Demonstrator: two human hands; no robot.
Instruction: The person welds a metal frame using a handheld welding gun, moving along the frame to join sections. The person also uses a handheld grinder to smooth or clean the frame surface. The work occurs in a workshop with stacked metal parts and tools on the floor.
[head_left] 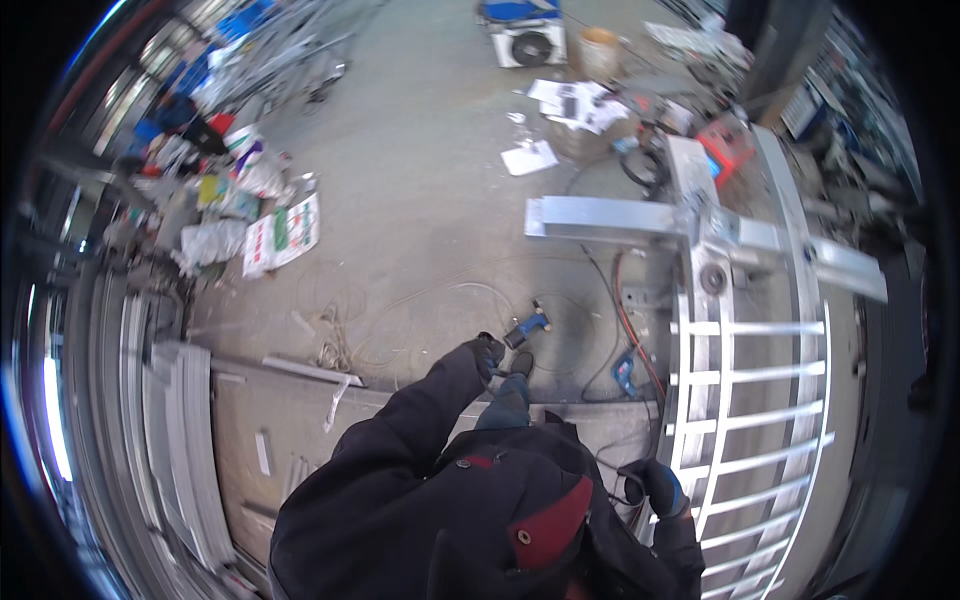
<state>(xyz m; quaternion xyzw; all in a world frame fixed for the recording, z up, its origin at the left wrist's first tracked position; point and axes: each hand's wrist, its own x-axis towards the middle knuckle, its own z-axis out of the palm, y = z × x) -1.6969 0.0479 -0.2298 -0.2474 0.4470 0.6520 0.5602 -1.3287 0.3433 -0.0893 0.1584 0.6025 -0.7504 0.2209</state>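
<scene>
My left hand [487, 352], in a dark glove, reaches forward and hangs low beside my shoe [522, 364]. Just past it is a blue-and-black cordless power tool [527, 326], which seems to lie on the floor; a small gap shows between it and the glove. The left fingers are too small and dark to read. At my right side, my right hand [657, 487], gloved with a blue cuff, is curled around a dark cable [625, 485]. A blue corded drill [625, 374] lies on the floor ahead of that hand, beside a metal frame.
A ladder-like metal frame [745, 372] runs along my right, with a square beam [605, 216] jutting left. Hoses and a red cable [632, 320] trail over the floor. Bags [282, 235] and scrap pile up at left; long profiles [180, 450] stand nearer. Papers [580, 105] lie ahead.
</scene>
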